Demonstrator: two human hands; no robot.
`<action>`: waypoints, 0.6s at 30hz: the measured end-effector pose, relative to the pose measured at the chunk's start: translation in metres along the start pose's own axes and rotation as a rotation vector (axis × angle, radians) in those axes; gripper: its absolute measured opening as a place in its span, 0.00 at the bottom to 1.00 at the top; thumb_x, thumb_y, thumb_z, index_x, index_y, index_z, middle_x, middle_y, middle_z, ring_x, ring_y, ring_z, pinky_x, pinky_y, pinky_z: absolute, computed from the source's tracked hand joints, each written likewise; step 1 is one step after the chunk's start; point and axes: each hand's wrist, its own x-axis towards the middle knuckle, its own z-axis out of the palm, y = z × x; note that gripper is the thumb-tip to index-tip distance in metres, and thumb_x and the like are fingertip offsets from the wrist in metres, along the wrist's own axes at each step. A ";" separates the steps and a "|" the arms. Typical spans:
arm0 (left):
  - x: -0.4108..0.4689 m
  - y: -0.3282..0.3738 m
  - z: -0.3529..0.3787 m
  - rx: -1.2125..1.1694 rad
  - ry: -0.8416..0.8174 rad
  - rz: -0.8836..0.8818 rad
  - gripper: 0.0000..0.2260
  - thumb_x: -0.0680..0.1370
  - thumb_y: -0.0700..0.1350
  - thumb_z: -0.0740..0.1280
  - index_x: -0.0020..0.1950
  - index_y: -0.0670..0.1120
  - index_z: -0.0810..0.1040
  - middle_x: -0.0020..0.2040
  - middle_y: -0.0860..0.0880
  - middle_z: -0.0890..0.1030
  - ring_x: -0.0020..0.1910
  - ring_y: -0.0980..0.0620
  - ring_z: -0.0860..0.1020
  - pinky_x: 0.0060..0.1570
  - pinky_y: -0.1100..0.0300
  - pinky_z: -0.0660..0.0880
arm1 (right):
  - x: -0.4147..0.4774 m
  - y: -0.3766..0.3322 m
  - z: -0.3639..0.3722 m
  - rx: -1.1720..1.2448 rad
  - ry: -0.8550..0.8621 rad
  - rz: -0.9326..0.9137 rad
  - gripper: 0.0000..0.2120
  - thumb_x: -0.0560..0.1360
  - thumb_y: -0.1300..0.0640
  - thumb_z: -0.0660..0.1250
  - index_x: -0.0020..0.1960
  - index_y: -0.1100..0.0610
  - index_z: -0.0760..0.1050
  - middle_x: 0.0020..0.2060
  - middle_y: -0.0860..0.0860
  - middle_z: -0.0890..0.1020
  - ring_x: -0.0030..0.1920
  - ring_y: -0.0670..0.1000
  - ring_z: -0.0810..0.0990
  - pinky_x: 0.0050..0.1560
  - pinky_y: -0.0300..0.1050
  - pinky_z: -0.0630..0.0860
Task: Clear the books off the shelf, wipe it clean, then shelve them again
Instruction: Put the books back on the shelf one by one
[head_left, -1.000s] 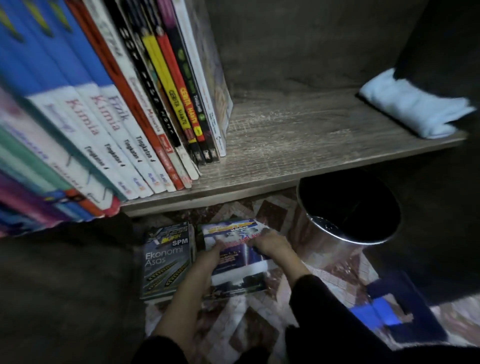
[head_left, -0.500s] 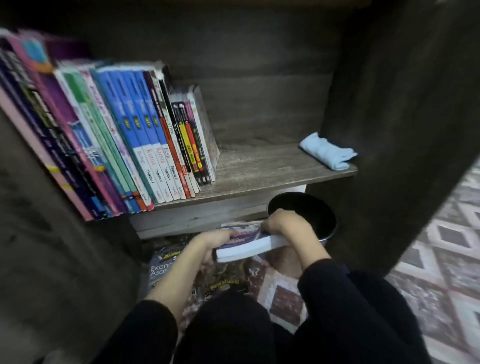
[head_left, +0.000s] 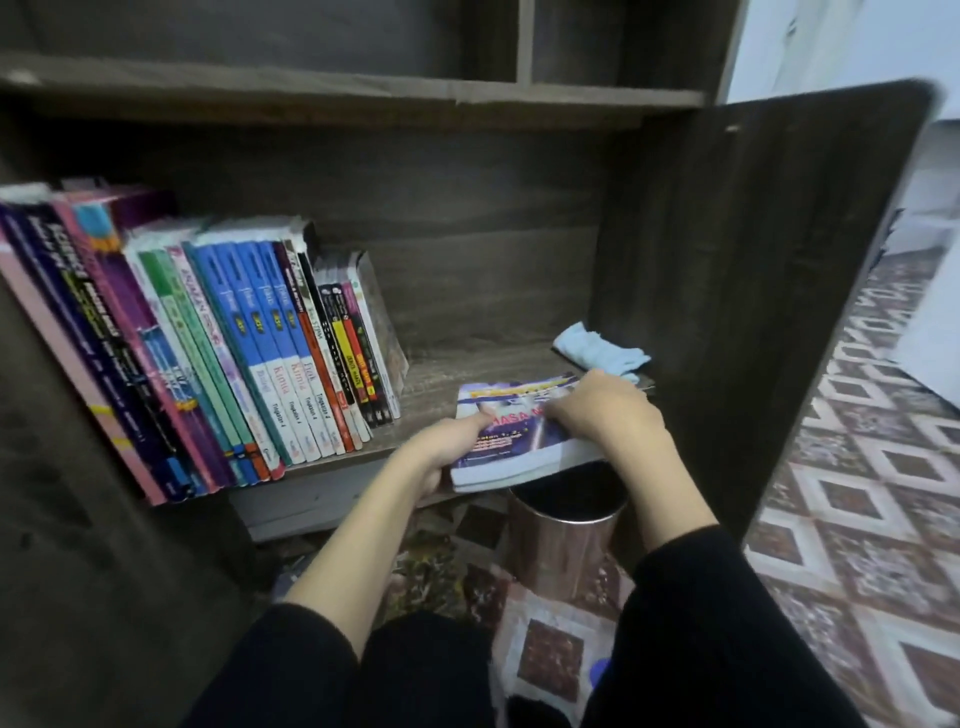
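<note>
Both hands on one thick book (head_left: 519, 447), held flat, cover up, at the front lip of the shelf (head_left: 467, 369); approx. half of it overhangs the edge, right above the metal bin (head_left: 566, 535) on the floor. Left hand (head_left: 447, 447) grips the left edge, thumb on the cover, fingers underneath; right hand (head_left: 602, 410) is curled over the far right part of the cover, holding it there. Nothing else in either hand.

Prob. the reshelving stage: the row of books (head_left: 270, 353) stands on the left part of the shelf w/ spines out, leaning left; bare board between it and the blue cloth (head_left: 597, 351) at the right rear corner.

To do this step well: get the book fully over the board before loosening either grip, since a slip here drops it into the bin; tip it upright, spine out, bottom edge down first; slide it left until it touches the last thin book in the row, w/o shoving the row further over; match the lean so it doesn't flop right; keep it off the cloth; mind the open door (head_left: 779, 291) near the right elbow.
</note>
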 end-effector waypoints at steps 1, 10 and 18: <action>0.005 0.002 -0.001 -0.036 0.016 0.018 0.20 0.80 0.56 0.60 0.58 0.40 0.77 0.42 0.46 0.82 0.30 0.54 0.78 0.26 0.66 0.70 | 0.002 -0.001 -0.001 0.026 0.027 -0.019 0.20 0.76 0.50 0.63 0.65 0.57 0.70 0.63 0.56 0.74 0.63 0.57 0.74 0.53 0.46 0.69; 0.053 -0.001 -0.006 -0.179 0.169 -0.001 0.14 0.80 0.52 0.62 0.47 0.41 0.75 0.32 0.48 0.79 0.24 0.55 0.77 0.19 0.69 0.70 | 0.058 -0.003 0.055 0.160 0.014 -0.095 0.29 0.74 0.38 0.64 0.67 0.56 0.70 0.60 0.57 0.78 0.59 0.58 0.76 0.56 0.49 0.73; 0.090 -0.004 -0.004 -0.161 0.208 -0.031 0.15 0.81 0.52 0.60 0.54 0.40 0.75 0.34 0.48 0.79 0.25 0.56 0.78 0.20 0.68 0.71 | 0.101 0.003 0.089 -0.004 -0.036 -0.134 0.33 0.77 0.36 0.56 0.72 0.57 0.61 0.62 0.60 0.75 0.61 0.60 0.75 0.56 0.52 0.73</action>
